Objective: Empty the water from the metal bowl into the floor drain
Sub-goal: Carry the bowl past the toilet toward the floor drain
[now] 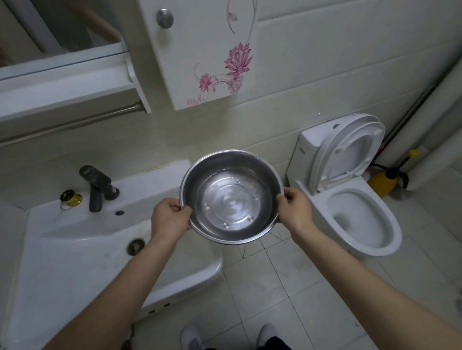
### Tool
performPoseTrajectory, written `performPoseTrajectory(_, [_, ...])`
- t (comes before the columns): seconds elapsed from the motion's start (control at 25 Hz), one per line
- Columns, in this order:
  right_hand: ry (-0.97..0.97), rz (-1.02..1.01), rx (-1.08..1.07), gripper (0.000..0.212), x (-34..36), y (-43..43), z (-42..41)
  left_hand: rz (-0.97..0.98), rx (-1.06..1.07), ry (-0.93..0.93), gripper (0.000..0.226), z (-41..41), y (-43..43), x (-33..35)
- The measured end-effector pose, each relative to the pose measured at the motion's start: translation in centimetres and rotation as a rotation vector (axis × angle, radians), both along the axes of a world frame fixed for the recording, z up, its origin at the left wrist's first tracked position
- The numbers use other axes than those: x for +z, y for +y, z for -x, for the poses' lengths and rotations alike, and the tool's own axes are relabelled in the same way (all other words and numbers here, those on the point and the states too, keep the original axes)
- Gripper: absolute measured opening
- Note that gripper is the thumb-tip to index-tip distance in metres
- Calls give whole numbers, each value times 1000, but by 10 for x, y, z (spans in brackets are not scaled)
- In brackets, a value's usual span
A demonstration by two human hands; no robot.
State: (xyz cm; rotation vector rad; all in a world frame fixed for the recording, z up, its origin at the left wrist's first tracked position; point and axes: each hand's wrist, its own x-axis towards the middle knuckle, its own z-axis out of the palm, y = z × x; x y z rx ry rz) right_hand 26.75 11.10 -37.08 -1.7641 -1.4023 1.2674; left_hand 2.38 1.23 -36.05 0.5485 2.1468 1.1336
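Note:
A round metal bowl [231, 196] is held level in the air in front of me, between the washbasin and the toilet, with shallow clear water rippling in its bottom. My left hand [170, 216] grips the bowl's left rim. On the opposite side, my right hand [295, 207] grips the right rim. Below the bowl lies the tiled floor [272, 275]; cut tile lines converge just under the bowl's near edge, and the bowl hides whatever sits there. No floor drain shows.
A white washbasin [73, 240] with a dark faucet [96, 187] stands at the left. A white toilet [364, 214] with raised lid is at the right, a yellow spray bottle [381, 183] behind it. A wall cabinet [201, 45] hangs above. My shoes [192, 344] are on the tiles.

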Motion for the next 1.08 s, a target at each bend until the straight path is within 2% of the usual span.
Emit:
performPoseTrajectory(0.56, [14,35,-23,24,-4,45,-44,24,14,29,13,-46,48,-6])
performPoseTrajectory(1.08, [-15,68,-170,22,-16,38,-35,-11,-77,-21,9,-26,75,-25])
